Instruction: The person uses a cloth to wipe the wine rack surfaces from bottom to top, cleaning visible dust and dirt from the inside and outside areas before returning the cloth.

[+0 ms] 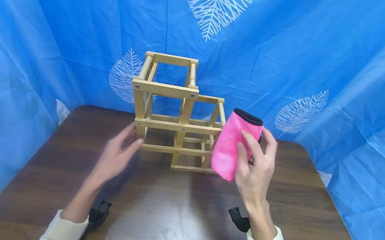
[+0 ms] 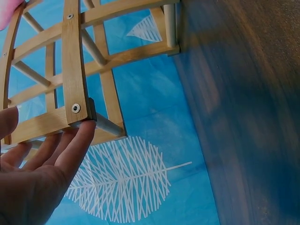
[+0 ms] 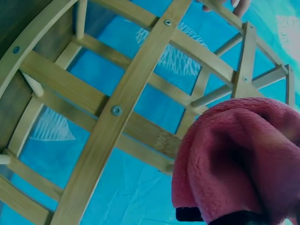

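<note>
A stepped light-wood rack [image 1: 182,126] stands on the table, taller on its left side. My left hand [image 1: 116,153] holds the rack's lower left end. In the left wrist view, its fingers [image 2: 77,147] touch the end of the slatted frame [image 2: 75,65] and the thumb is on the near side. My right hand [image 1: 256,168] grips a folded pink cloth [image 1: 233,147] with black edging, held up at the rack's right end. The soft, fluffy folds of the cloth [image 3: 225,154] fill the lower right of the right wrist view and hide the right fingers there.
The dark brown wooden table [image 1: 155,213] extends around the rack. Behind and at both sides hangs a blue curtain [image 1: 253,68] with white leaf prints, close to the table's back edge. Black straps [image 1: 238,219] sit at both wrists.
</note>
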The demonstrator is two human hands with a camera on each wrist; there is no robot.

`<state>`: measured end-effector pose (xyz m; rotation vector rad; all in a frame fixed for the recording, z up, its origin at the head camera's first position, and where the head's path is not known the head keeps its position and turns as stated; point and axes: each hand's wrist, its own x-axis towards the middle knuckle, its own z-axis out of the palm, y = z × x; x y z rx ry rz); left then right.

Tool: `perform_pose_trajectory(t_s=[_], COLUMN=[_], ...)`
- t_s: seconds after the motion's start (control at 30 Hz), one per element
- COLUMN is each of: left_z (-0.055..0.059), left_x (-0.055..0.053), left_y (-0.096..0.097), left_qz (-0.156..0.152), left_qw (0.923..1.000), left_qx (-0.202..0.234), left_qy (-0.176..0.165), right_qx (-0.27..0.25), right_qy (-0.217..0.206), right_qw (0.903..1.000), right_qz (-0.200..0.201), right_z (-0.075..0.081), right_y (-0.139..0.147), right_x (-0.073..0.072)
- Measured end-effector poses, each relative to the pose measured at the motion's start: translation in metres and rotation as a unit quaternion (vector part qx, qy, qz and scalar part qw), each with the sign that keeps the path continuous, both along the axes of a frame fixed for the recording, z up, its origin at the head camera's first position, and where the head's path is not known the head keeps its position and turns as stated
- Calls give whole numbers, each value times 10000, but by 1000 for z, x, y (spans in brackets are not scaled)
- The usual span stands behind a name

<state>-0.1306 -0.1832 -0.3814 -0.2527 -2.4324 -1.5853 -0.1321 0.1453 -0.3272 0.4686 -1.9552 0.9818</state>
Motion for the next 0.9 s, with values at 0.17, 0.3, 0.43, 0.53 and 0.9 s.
perform_pose_trajectory(t_s=[0.17,0.3,0.43,0.53,0.9], left_z=[-2,-4,-6,-8,-8], left_x=[-2,-3,-4,-5,-5], left_y=[2,4,4,4,4], left_qz=[77,216,363,391,369], left_qw=[9999,9991,9979,9977,9977], left_qx=[-23,-150,-279,-297,-289], left_qy=[75,346,463,462,496], right_qx=[374,729,782,677,846], right_qy=[-451,-1001,-1136,-1036,-852], right_qw=[9983,9920,9893,9908,9886], right_qz=[48,238,468,545,913], right_z=[-2,-3,-3,-4,-5], right_y=[3,5,4,2,-26], right_x=[-1,1,2,2,11])
